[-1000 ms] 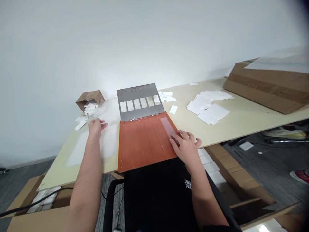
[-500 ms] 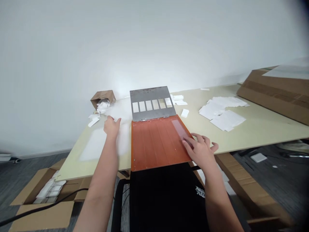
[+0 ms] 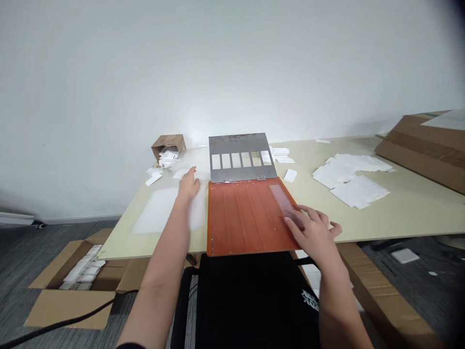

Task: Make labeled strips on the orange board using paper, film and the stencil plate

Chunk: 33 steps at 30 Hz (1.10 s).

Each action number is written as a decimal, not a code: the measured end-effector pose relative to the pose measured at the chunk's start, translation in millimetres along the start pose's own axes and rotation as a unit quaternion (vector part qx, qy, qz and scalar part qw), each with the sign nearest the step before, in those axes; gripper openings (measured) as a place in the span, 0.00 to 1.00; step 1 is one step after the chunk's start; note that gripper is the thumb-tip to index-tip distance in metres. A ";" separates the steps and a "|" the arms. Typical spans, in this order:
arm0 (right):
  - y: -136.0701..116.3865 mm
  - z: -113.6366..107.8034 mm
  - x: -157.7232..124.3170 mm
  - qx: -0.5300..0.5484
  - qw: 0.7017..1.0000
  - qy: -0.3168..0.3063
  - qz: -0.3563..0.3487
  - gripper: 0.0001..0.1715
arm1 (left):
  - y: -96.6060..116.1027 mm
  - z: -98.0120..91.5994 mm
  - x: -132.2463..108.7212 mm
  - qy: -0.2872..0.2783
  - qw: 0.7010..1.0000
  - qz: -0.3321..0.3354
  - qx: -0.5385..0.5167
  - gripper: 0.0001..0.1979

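Resting your right hand (image 3: 317,233) by the orange board (image 3: 240,218), left hand (image 3: 188,187) over white plastic sheeting (image 3: 156,209)

Your right hand is loosely spread at the board's right side. Its thumb and index finger are at the near part of a translucent strip (image 3: 279,195), which lies along that side of the board, and they appear to touch it. The other fingers fan out past the edge, above the table (image 3: 410,215).

Your left hand is out to the left of the board, half curled, thumb standing apart from the index finger. Its underside is hidden, so you cannot tell whether it touches the sheeting or holds a piece.

The board sits at the table's near edge, right in front of you. Hinged to its far edge, a grey metal frame (image 3: 236,143) with six rectangular windows is opened away from you. Beyond your left hand is a small cardboard box (image 3: 174,140) with white pieces (image 3: 169,157) at its mouth. One small white card (image 3: 290,175) lies near the frame's right side; white flat sheets (image 3: 359,191) lie heaped farther right.
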State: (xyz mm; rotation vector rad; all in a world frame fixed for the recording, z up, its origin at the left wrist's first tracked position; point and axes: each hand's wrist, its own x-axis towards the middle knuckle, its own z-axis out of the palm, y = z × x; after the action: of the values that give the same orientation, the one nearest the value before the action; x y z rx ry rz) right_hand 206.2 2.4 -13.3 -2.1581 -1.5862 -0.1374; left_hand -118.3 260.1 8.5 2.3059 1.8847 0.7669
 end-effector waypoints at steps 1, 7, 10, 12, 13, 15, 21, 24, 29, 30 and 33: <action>0.9 -0.5 -0.2 0.004 1.000 0.000 -0.001 0.21 | 0.2 -0.8 0.7 -0.002 1.000 0.004 0.000 0.20; 6.3 -2.5 -0.8 0.000 1.000 0.013 -0.002 0.21 | 1.3 -7.2 -1.5 -0.005 0.999 -0.037 0.033 0.21; 7.2 -2.8 -0.8 -0.003 1.000 0.015 -0.001 0.21 | 5.7 -3.3 -3.3 -0.057 0.997 -0.043 0.041 0.20; 7.5 -2.9 -1.0 -0.002 1.000 0.017 -0.005 0.21 | 10.3 -2.8 -3.5 -0.088 0.994 -0.041 0.041 0.22; 7.7 -3.0 -1.2 0.000 1.000 0.020 -0.007 0.20 | 12.7 -4.6 -3.7 -0.094 0.994 -0.043 0.043 0.25; 8.4 -2.8 -1.7 0.005 1.000 0.028 -0.013 0.20 | 16.8 -12.9 -5.3 -0.095 0.993 -0.056 0.049 0.31; 11.2 -1.7 -1.9 0.016 0.999 0.035 -0.015 0.20 | 22.4 -45.9 -32.8 -0.176 0.971 -0.134 0.087 0.53; 11.0 -1.2 -1.0 0.022 0.999 0.033 -0.008 0.20 | 27.2 -51.5 -56.7 -0.192 0.964 -0.154 0.103 0.44; 7.6 -0.2 -0.2 0.022 0.999 0.038 -0.012 0.19 | 46.1 -56.0 -105.4 -0.155 0.969 -0.147 0.123 0.18; 6.6 -0.2 -0.1 0.022 0.999 0.040 -0.015 0.19 | 50.5 -57.5 -116.1 -0.144 0.971 -0.143 0.129 0.18; 3.6 -1.4 0.0 0.026 0.998 0.042 -0.026 0.19 | 61.4 -61.8 -146.5 -0.126 0.972 -0.134 0.144 0.16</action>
State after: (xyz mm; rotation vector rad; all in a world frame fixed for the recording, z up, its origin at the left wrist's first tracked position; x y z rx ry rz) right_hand 209.8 0.9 -13.1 -2.0450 -1.5811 -0.1978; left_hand -107.0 92.2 35.5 2.0996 2.2354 0.1690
